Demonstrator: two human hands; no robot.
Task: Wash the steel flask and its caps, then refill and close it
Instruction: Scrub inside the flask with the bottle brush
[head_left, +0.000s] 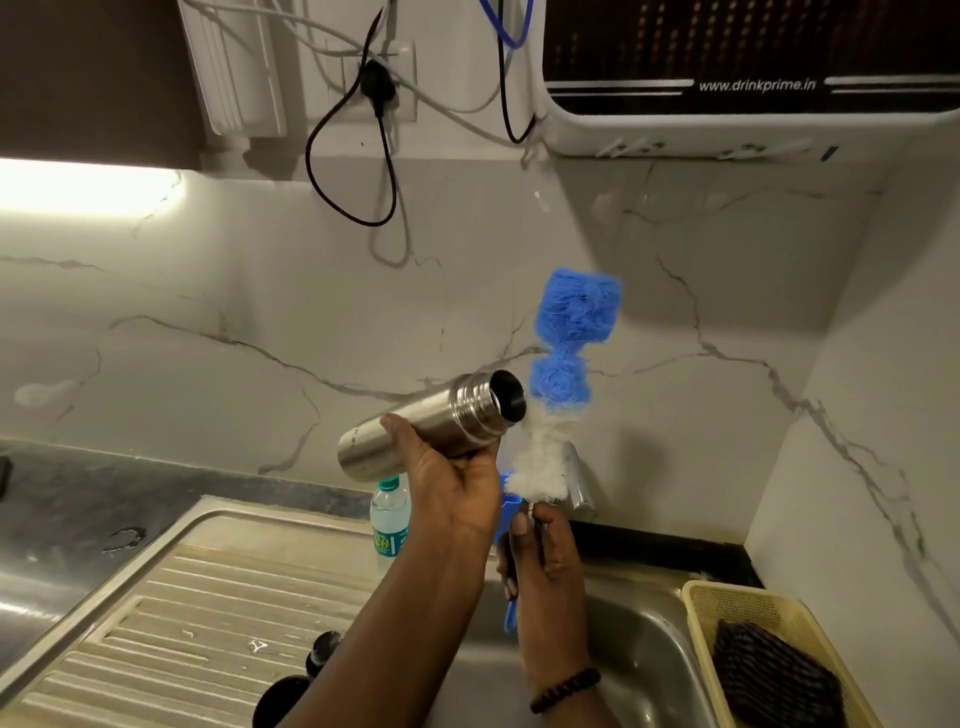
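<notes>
The left hand (452, 467) grips the flask (431, 423) round its middle, fingers curled under and thumb over the steel body, holding it above the sink (634, 654) and the drainboard (208, 597). The flask lies nearly level, tilted a little upward, with its open threaded mouth pointing to the right and its base to the left; no cap is on it. Just beside the mouth, outside it, stands the brush (563, 374), held roughly upright: its blue bristles at the top and middle, white bristles lower down, the white part close to the rim of the flask. The right hand (540, 551) holds the brush by its blue handle below the bristles, fingers closed round it, a dark bead bracelet (566, 688) on the wrist. Behind the left hand a clear plastic bottle (389, 514) with a green cap stands at the back edge of the drainboard. Two dark round things (311, 670), possibly the caps, sit at the near edge of the drainboard beside the left forearm; they are partly hidden and I cannot tell for sure. A steel tap (579, 478) shows behind the white bristles. To the right of the sink a yellow basket (701, 603) holds a dark cloth (774, 675). The wall (260, 322) behind is pale marble with grey veins, and a water purifier (748, 78) hangs at the upper right, black cables (379, 156) looping down from a socket beside it
</notes>
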